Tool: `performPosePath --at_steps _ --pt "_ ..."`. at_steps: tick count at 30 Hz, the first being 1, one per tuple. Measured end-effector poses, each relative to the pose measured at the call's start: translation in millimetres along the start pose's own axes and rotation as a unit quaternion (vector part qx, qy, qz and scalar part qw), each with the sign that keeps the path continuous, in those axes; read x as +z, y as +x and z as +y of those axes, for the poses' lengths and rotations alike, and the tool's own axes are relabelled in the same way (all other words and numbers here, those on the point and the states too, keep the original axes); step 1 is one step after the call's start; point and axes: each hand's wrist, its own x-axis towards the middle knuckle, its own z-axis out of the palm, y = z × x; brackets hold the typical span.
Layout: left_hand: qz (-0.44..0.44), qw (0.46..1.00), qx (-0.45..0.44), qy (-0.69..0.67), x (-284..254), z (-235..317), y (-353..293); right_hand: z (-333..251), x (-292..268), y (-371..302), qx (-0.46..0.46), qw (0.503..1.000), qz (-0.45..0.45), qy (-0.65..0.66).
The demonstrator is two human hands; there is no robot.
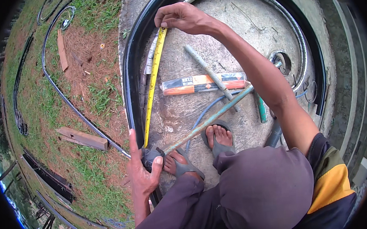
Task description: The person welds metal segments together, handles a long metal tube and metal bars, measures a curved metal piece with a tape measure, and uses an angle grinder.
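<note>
tape measure [152,89] long axis 12-to-6 along black pipe [130,75] | right hand [184,18] at 12, pinching tape end | left hand [143,171] at 6, gripping case, forefinger up

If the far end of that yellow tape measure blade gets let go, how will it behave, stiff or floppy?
Likely springy: the yellow tape blade runs almost straight between the right hand and the case in the left hand. Being thin, it would probably buckle if pushed endways. Released, it may snap back toward the case.
</note>
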Motion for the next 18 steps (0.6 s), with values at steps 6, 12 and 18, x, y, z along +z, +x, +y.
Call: performPosePath --at_steps 6,12,18 --pt "-0.061 0.982 0.024 -0.175 -1.6 -12.9 9.7 -120.1 33.7 -96.8 0.017 0.986 -0.15 0.074" --pt "-0.206 0.966 -0.002 -0.156 28.3 9.7 23.3 -111.1 74.6 -189.0 0.039 0.997 0.069 0.015" --pt "-0.368 0.887 0.24 0.142 88.2 10.6 21.1 -115.2 47.2 -262.9 0.244 0.95 0.189 -0.042"
